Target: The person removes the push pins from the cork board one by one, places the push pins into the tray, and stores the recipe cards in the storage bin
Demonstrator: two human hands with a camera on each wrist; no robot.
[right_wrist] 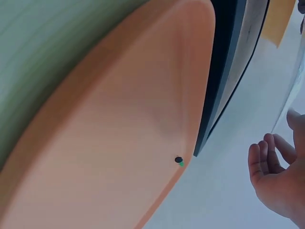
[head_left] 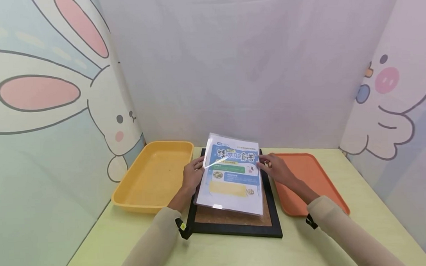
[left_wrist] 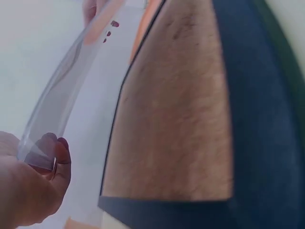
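Observation:
A clear plastic-covered printed sheet [head_left: 232,175] with blue, green and yellow panels is held up, tilted, over a black frame [head_left: 237,229]. Brown board [head_left: 216,217] shows inside the frame's border below the sheet. My left hand [head_left: 193,174] pinches the sheet's left edge between thumb and fingers; the left wrist view shows the clear margin [left_wrist: 62,90] in that hand's grip. On the opposite edge, my right hand [head_left: 277,168] pinches the sheet, its fingertips [right_wrist: 269,138] at the thin rim in the right wrist view. A gap separates the sheet from the board in the left wrist view.
To the left stands a yellow tray [head_left: 153,207] with raised walls. A flatter orange tray [head_left: 308,180] lies close by the frame's right side. The pale table [head_left: 245,255] meets a white back wall [head_left: 232,69] and printed side walls.

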